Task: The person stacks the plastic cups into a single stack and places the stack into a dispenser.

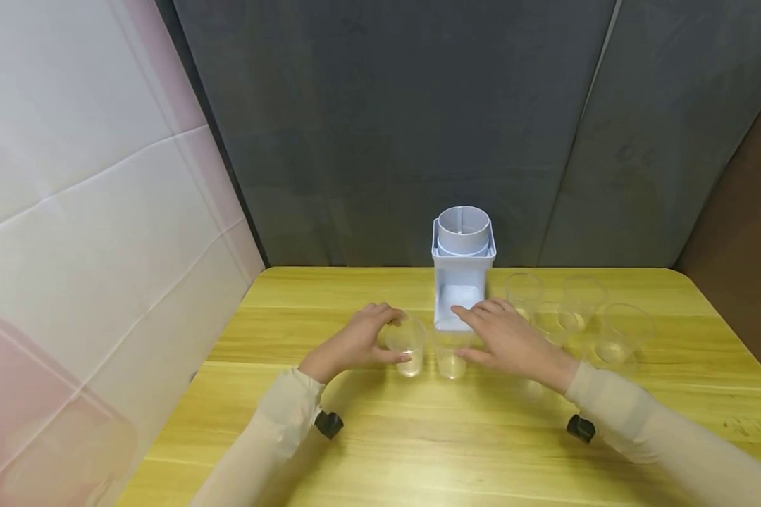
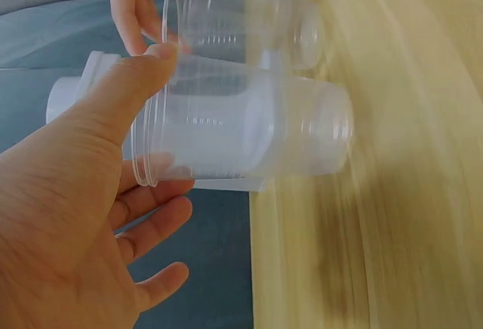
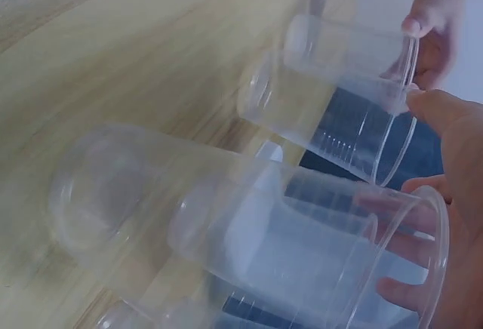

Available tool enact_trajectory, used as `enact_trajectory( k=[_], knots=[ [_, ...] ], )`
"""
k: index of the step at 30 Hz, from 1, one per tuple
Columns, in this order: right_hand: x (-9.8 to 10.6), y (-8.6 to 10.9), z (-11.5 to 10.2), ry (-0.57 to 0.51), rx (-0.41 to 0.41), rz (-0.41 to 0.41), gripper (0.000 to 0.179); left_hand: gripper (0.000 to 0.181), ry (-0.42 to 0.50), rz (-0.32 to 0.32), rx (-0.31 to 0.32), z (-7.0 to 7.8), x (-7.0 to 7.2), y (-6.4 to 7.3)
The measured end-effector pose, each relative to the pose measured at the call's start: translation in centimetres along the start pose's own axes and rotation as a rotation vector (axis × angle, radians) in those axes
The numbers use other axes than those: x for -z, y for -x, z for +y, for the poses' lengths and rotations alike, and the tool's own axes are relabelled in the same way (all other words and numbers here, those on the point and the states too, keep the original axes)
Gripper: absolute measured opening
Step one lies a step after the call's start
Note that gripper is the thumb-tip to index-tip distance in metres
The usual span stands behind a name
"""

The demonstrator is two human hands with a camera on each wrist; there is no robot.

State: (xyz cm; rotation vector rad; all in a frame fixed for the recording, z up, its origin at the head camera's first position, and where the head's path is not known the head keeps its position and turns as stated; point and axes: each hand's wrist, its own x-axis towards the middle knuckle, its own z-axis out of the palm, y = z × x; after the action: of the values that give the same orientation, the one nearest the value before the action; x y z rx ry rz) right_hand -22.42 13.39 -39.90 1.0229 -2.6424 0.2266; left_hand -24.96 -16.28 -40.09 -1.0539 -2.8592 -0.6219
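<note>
My left hand [image 1: 358, 339] grips a clear plastic cup [image 1: 409, 362] at its rim, thumb on the near side and fingers around the far side. In the left wrist view this cup [image 2: 226, 129] has doubled rim lines and faint markings on its wall. Close beside it stands a second clear cup [image 1: 452, 364]. My right hand [image 1: 514, 343] holds that one by the rim, its thumb [image 3: 438, 106] on the near edge. Both cups are upright, side by side at the front of a pale plastic holder [image 1: 463, 278].
More clear cups [image 1: 628, 327] stand in a group to the right of my right hand, several of them overlapping in view. One large cup [image 3: 151, 186] is near the right wrist. Behind the wooden table [image 1: 418, 451] rises a dark partition [image 1: 380, 127]; a white panel [image 1: 101, 211] lines the left.
</note>
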Motion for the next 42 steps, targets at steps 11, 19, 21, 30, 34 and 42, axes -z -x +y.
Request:
enact_trajectory(
  k=[11, 19, 21, 30, 34, 42],
  knots=[
    [-0.1, 0.1, -0.2, -0.01, 0.01, -0.021, 0.074, 0.068, 0.025, -0.051, -0.024, 1.0, 0.0, 0.5],
    [-0.2, 0.0, -0.2, -0.005, 0.01, -0.01, 0.072, 0.07, 0.073, -0.092, -0.04, 1.9, -0.1, 0.9],
    [-0.2, -0.1, -0.1, -0.009, 0.001, -0.016, 0.072, 0.07, 0.083, -0.1, -0.041, 2.0, -0.2, 1.0],
    [0.1, -0.2, 0.1, -0.012, -0.007, -0.01, 0.075, 0.069, 0.107, -0.094, -0.036, 2.0, -0.7, 1.1],
    [0.9, -0.4, 0.4, -0.012, -0.012, 0.016, 0.076, 0.068, 0.113, -0.086, -0.049, 2.1, -0.9, 1.1],
    [3.3, -0.7, 1.0, -0.023, -0.02, 0.074, 0.077, 0.07, 0.14, -0.079, -0.047, 2.3, -1.2, 1.0]
  ],
)
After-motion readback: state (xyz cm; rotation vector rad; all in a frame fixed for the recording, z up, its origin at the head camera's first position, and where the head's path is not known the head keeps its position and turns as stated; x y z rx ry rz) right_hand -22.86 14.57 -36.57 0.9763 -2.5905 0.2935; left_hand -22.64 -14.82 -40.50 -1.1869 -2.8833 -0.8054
